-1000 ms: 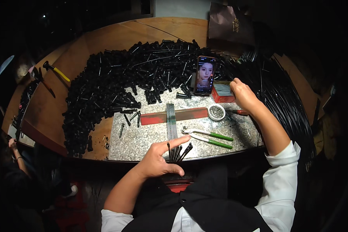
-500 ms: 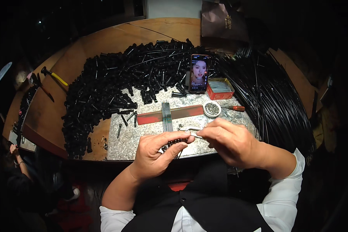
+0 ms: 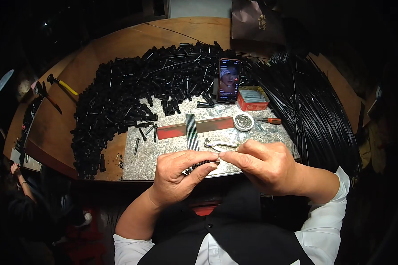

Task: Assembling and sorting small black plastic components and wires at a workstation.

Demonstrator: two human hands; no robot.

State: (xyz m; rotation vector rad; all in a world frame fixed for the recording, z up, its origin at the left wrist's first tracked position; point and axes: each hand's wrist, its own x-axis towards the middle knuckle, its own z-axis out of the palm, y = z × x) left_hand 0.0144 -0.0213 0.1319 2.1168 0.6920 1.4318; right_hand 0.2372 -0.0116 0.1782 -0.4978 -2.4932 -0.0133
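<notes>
My left hand is closed, thumb and fingers pinching a dark piece with a row of small black rounded bits; most of it is hidden in my grip. My right hand has its index fingertip against the tips of my left fingers. Out of its curled fingers stick silver pliers, jaws pointing left. Any tiny part between the fingertips is too small to make out. Just beyond my hands, several thin dark rods lie side by side across a red and brown bar.
Black tubular parts are heaped along the left and back. Long black rods fill the right. A phone, a red box, a white bowl of small metal bits and a screwdriver stand or lie at the speckled board's far side.
My right hand has brought its index finger to my left fingertips, the pliers staying in its grip. My left hand has barely moved. The phone's picture differs.
</notes>
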